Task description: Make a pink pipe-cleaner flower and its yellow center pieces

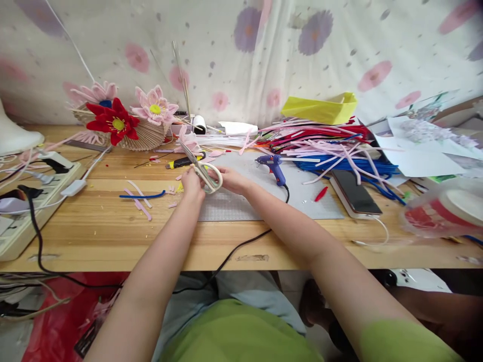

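Silver scissors (204, 173) with white handles slant up and left between my two hands, over the left part of a grey cutting mat (234, 213). My right hand (232, 180) is closed at the handle loops. My left hand (192, 184) is closed beside the scissors' pivot; what its fingers pinch is hidden. Just behind the blades lies a black-and-yellow utility knife (186, 160). To the left are a blue pipe cleaner (142, 195), pink strips (138, 204) and small yellow scraps. A blue glue gun (272, 167) rests on the mat, right of my hands.
Pink and red fuzzy flowers (117, 124) stand at the back left. Bundles of coloured pipe cleaners (320, 143) lie at the back right, near a phone (356, 192) and a cup (445, 211). A power strip (41, 206) sits far left. A black cord (241, 245) crosses the front edge.
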`<state>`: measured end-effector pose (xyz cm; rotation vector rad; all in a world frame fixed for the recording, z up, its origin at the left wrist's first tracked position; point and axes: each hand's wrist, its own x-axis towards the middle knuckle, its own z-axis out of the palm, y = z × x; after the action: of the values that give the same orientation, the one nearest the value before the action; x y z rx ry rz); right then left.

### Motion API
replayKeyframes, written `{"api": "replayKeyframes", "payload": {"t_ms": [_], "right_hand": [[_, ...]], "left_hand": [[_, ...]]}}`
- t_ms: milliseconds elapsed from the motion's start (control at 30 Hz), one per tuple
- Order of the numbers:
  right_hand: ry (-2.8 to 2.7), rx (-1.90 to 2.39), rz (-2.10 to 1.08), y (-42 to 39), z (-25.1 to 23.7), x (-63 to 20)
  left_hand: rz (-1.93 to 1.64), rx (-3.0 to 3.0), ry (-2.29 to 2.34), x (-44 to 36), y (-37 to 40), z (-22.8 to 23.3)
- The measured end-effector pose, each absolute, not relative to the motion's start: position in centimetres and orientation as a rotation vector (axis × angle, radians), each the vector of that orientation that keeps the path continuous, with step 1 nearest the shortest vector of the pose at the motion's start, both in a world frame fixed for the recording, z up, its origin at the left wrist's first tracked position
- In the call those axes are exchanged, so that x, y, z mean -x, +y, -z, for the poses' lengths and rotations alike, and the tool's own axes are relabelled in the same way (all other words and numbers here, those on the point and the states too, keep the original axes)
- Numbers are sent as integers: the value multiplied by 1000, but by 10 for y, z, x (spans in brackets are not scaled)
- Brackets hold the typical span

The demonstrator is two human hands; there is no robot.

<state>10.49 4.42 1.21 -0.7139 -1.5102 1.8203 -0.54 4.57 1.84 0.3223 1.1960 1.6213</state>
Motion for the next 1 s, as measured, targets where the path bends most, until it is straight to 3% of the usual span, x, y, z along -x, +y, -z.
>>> {"api": "replayKeyframes", "payload": {"t_ms": [200,500,733,1000], "right_hand": [[-1358,667,-2002,40,-2,-131],[-1290,762,-1892,37,-23,-174],[-1433,1159,-1202,45,-3,-159],[-1240,982,-1287,43,2,-137]], "left_hand": [[-1662,-496,1241,-16,32,1],[-1608,-492,1006,-5,13,-7],[-1453,-429,976,-6,10,-9],[-1384,-718,1147,-17,6,-4]]}}
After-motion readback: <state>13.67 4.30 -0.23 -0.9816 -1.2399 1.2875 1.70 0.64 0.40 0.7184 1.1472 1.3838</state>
